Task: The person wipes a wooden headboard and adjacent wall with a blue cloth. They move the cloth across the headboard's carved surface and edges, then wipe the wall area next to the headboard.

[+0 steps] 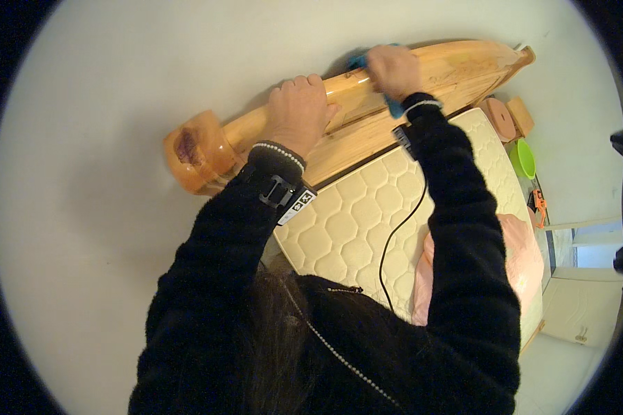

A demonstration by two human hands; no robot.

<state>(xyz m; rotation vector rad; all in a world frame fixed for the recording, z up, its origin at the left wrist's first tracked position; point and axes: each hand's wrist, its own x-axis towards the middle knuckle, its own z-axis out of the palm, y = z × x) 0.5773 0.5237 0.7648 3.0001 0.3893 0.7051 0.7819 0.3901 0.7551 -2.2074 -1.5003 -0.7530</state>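
Observation:
A varnished wooden headboard [446, 67] runs across the upper part of the view, behind a quilted cream mattress [353, 212]. My left hand [297, 111] rests over the headboard's top rail, near its rounded end post [194, 150], fingers curled over the far edge. Farther right along the same rail, my right hand [394, 70] is closed on a blue cloth [393, 106]; the cloth shows on both sides of the hand, against the wood. The right hand looks slightly blurred.
A pale wall stands behind the headboard. Pink fabric [522, 254] lies on the mattress beside my right sleeve. Past the bed are a pink stool [498, 120], a wooden piece [520, 116], a green basin [523, 158] and an orange-handled tool [539, 207]. A black cable [387, 249] hangs over the mattress.

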